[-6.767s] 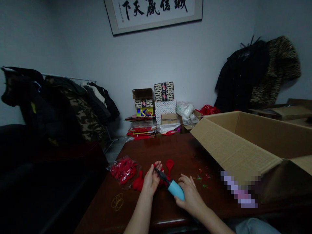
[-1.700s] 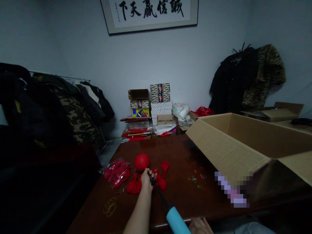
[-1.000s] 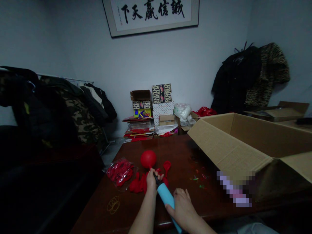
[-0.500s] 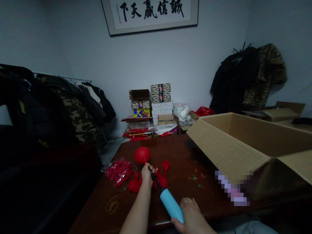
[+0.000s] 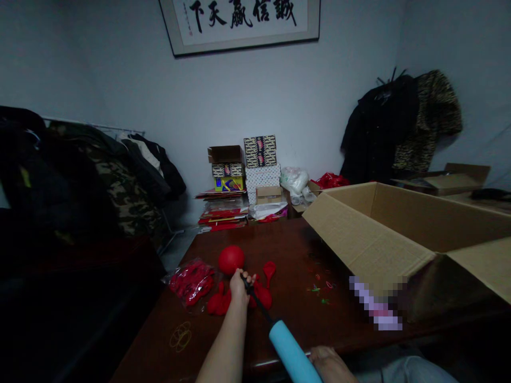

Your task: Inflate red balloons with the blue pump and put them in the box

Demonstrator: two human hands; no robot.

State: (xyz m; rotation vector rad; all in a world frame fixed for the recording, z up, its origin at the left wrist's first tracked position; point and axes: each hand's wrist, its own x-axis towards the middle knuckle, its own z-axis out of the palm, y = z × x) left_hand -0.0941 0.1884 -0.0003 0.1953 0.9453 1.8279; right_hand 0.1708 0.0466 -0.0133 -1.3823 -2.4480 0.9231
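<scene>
A small, partly inflated red balloon (image 5: pixel 231 259) sits at the tip of a hand balloon pump (image 5: pixel 293 351) with a light blue barrel and a black rod. My left hand (image 5: pixel 239 287) is closed around the balloon's neck and the pump's black nozzle end. At the near table edge, my right hand (image 5: pixel 329 363) grips the blue barrel low down, its fingers partly hidden. Around my left hand lie flat red balloons (image 5: pixel 262 294), another loose red balloon (image 5: pixel 269 271) and a clear bag of red balloons (image 5: pixel 192 283).
An open cardboard box (image 5: pixel 371 239) takes up the table's right side. Small coloured rubber bands (image 5: pixel 324 301) and yellowish rings (image 5: pixel 181 336) lie on the brown table (image 5: pixel 279 239). Stacked boxes (image 5: pixel 261 175) stand behind. Coats (image 5: pixel 123 181) hang at left.
My right hand and the blue barrel have drawn back toward me and to the right, showing more black rod. My left hand holds its place at the nozzle. The view has shifted slightly.
</scene>
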